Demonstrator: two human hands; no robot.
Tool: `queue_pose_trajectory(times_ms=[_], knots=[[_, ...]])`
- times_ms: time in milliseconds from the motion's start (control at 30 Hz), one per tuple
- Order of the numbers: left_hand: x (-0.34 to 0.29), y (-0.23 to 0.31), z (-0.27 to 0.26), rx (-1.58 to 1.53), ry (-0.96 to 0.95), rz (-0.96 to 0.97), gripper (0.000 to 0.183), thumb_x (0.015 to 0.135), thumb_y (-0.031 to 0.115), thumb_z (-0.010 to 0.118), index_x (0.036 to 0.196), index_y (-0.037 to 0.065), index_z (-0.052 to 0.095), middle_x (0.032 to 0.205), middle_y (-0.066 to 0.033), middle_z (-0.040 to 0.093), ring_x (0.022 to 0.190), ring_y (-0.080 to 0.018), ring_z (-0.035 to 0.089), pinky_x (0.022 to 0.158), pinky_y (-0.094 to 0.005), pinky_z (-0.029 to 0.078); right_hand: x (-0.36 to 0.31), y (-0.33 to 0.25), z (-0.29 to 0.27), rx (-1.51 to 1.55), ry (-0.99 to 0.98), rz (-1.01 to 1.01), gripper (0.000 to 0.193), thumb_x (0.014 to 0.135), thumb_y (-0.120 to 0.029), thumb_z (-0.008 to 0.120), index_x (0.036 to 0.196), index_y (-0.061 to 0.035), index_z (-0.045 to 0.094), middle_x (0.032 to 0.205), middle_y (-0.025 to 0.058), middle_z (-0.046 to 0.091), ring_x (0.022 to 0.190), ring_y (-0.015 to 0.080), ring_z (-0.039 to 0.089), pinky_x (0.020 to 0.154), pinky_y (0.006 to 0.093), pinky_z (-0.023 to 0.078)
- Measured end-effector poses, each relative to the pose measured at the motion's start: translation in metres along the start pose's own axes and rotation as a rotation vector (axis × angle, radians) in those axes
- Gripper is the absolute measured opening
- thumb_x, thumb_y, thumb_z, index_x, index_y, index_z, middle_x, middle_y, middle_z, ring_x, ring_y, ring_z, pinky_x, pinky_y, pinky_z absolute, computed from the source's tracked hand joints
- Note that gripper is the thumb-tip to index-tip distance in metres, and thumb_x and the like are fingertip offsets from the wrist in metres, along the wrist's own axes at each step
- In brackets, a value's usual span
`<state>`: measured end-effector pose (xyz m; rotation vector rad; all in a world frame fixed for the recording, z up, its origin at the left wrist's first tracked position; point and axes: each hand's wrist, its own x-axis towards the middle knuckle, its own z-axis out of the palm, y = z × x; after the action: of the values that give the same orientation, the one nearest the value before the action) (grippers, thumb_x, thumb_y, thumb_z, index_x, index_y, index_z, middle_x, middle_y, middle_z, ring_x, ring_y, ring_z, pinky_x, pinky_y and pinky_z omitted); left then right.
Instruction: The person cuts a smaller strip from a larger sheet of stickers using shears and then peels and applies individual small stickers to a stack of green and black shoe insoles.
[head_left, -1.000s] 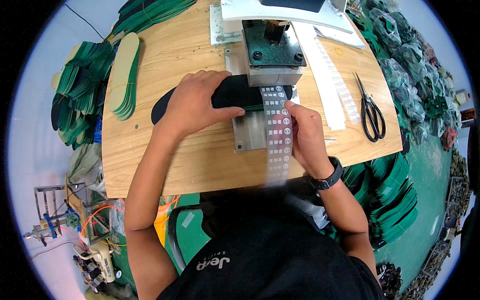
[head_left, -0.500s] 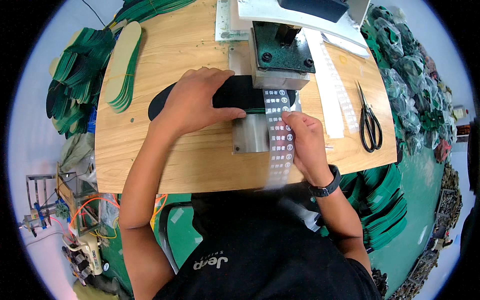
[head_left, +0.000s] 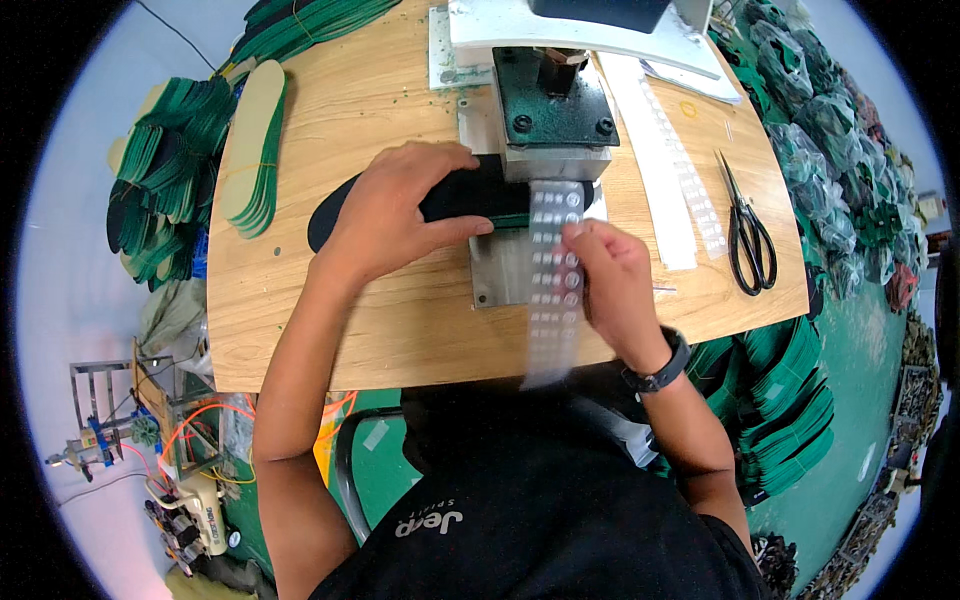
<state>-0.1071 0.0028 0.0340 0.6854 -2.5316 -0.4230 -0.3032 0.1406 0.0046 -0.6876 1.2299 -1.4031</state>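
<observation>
While the left hand (head_left: 385, 212), thumb spread from fingers, grips the insole (head_left: 465, 197) mid-frame, the right hand (head_left: 618, 275) pinches the strip (head_left: 552, 285) right of centre.

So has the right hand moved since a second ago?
Yes, slightly: the right hand has drawn back, farther from the metal press block, toward the table's near edge.

The left hand (head_left: 392, 205) spreads over a black, green-edged insole (head_left: 465, 198) lying across a silver metal plate (head_left: 502, 272) at a black-topped metal press head (head_left: 555, 125). The right hand (head_left: 617, 268) pinches a translucent plastic strip (head_left: 555, 285) with white markings, crossing the insole's right end. Black-handled metal scissors (head_left: 745, 235) lie on the wooden table (head_left: 400, 335).
</observation>
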Motion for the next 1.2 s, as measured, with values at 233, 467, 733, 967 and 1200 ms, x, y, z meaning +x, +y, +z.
queue_pose_trajectory(times_ms=[233,467,733,967,1200], knots=[[-0.004,-0.007,0.005,-0.215,0.225,-0.176,0.014,0.073,0.008,0.056,0.084,0.000,0.059,0.078,-0.0170,0.062,0.065,-0.0311,0.057,0.062,-0.0347,0.048,-0.020,-0.011,0.002,0.301,0.330,-0.143,0.018,0.094,-0.014,0.053,0.087,0.0010,0.059,0.077,0.0039,0.062,0.064,0.0088,0.057,0.059,0.0240,0.048],[-0.010,-0.007,-0.002,-0.367,0.205,-0.264,0.009,0.071,0.007,0.052,0.071,-0.002,0.052,0.056,-0.0151,0.047,0.049,-0.0240,0.039,0.050,-0.0315,0.038,0.007,-0.003,-0.001,0.165,0.080,0.091,0.018,0.090,-0.013,0.055,0.082,0.0008,0.062,0.070,0.0036,0.061,0.056,0.0076,0.055,0.047,0.0200,0.042],[-0.008,-0.005,-0.003,-0.377,0.174,-0.254,0.012,0.072,0.009,0.052,0.073,-0.003,0.051,0.058,-0.0151,0.047,0.052,-0.0244,0.039,0.051,-0.0334,0.038,0.009,-0.002,-0.002,0.090,0.022,0.090,0.018,0.089,-0.012,0.056,0.075,-0.0011,0.062,0.066,0.0017,0.059,0.052,0.0054,0.051,0.045,0.0187,0.038],[-0.009,-0.009,-0.001,-0.317,0.160,-0.240,0.012,0.073,0.010,0.052,0.074,-0.002,0.052,0.062,-0.0167,0.048,0.055,-0.0285,0.042,0.053,-0.0351,0.039,0.007,-0.005,0.004,0.076,0.067,0.120,0.020,0.089,-0.013,0.057,0.072,-0.0024,0.060,0.064,0.0010,0.058,0.050,0.0058,0.050,0.045,0.0191,0.036],[-0.008,-0.001,0.000,-0.149,0.124,-0.186,0.019,0.073,0.012,0.060,0.087,0.001,0.057,0.076,-0.0189,0.058,0.070,-0.0349,0.055,0.063,-0.0385,0.045,0.011,0.001,0.000,0.044,0.038,0.098,0.023,0.092,-0.017,0.058,0.074,-0.0034,0.061,0.063,-0.0012,0.057,0.051,0.0040,0.049,0.045,0.0177,0.035]])
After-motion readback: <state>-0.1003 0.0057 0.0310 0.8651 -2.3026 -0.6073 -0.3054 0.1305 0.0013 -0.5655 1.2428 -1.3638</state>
